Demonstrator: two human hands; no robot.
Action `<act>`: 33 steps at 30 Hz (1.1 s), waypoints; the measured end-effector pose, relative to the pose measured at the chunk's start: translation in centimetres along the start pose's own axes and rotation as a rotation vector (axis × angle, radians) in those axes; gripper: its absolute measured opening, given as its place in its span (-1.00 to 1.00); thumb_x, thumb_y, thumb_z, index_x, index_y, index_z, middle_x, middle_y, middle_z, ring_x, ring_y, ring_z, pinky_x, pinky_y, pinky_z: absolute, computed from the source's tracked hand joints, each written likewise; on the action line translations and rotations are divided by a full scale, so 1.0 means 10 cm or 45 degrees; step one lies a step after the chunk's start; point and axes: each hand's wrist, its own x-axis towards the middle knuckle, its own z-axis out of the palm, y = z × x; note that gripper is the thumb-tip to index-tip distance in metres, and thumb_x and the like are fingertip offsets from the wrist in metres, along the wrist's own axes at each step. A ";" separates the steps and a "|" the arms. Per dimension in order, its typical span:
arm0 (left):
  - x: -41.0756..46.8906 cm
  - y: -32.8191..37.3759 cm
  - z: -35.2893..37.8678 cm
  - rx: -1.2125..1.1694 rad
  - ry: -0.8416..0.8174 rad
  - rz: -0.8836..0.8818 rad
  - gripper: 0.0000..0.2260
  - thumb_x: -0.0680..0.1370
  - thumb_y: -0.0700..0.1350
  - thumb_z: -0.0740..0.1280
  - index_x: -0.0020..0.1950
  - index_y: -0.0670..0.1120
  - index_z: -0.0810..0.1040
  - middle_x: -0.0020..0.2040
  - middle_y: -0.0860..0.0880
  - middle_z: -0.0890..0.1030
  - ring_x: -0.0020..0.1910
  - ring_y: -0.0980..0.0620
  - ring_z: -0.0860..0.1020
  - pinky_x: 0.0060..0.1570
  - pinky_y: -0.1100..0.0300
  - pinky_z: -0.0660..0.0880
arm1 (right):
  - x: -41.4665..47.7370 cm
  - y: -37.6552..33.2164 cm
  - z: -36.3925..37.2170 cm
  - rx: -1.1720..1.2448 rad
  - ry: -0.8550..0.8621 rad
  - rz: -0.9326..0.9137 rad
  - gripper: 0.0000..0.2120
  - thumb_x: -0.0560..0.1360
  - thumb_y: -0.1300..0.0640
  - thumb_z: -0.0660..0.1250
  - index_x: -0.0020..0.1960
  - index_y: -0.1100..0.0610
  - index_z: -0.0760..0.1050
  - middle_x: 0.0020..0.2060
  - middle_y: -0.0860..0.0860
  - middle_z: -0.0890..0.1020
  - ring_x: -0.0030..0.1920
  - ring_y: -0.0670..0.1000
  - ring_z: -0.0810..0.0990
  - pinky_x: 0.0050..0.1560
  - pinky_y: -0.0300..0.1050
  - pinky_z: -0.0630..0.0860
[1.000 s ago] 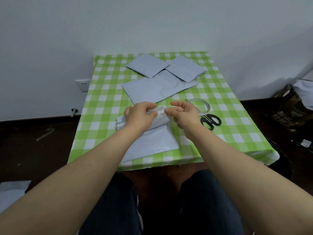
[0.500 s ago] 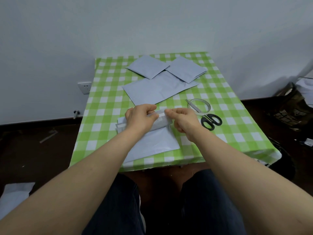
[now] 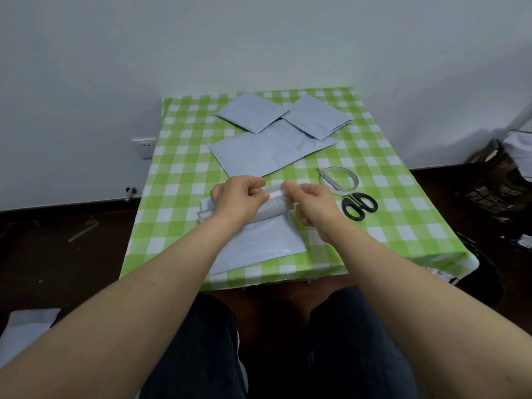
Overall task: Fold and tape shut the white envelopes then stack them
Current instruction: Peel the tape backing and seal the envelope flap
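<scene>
A white envelope (image 3: 259, 243) lies at the near middle of the green checked table (image 3: 178, 180), its far end curled up into a fold. My left hand (image 3: 236, 197) grips that curled flap from the left. My right hand (image 3: 313, 201) pinches the flap's strip at its right end. Both hands sit close together above the envelope's far edge. Farther back lie a large flat envelope (image 3: 267, 151) and two folded envelopes (image 3: 252, 112) (image 3: 316, 116) overlapping it.
A ring of clear tape (image 3: 339, 180) and black scissors (image 3: 359, 205) lie right of my hands. The wall stands behind the table, with a socket (image 3: 144, 147) at the left. A bag (image 3: 495, 188) and clutter sit on the floor at right; a white sheet (image 3: 26, 326) lies lower left.
Both hands stayed on the envelope's curled far end. My right hand's fingers closed from loosely spread into a pinch on the flap strip. The view shifted slightly.
</scene>
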 end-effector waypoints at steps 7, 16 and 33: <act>-0.03 0.03 -0.06 -0.041 -0.047 -0.043 -0.74 0.48 -0.07 0.38 0.17 0.03 0.59 0.05 0.08 0.64 0.19 0.08 0.51 0.10 0.29 0.06 | 0.02 0.03 0.02 0.014 0.001 -0.069 -0.74 0.54 0.15 0.32 -0.32 0.17 0.47 -0.59 -0.06 0.35 -0.64 -0.13 0.23 -0.57 -0.31 0.18; -0.05 0.03 -0.08 0.206 0.121 0.110 -0.66 0.47 -0.17 0.29 0.21 0.10 0.55 0.05 0.16 0.62 0.19 0.10 0.47 0.21 0.20 0.08 | -0.07 -0.01 -0.01 0.132 -0.057 -0.023 -0.88 0.50 0.27 0.35 -0.21 0.17 0.53 -0.46 0.04 0.47 -0.64 -0.12 0.30 -0.61 -0.33 0.18; -0.23 0.27 0.00 0.361 0.162 0.291 -0.78 0.53 0.03 0.28 0.03 -0.02 0.66 -0.02 0.01 0.68 0.04 -0.07 0.56 0.05 0.10 0.39 | -0.11 -0.03 0.01 0.142 -0.085 -0.157 -0.94 0.49 0.35 0.33 -0.09 0.25 0.57 -0.41 0.04 0.55 -0.53 -0.15 0.46 -0.58 -0.30 0.33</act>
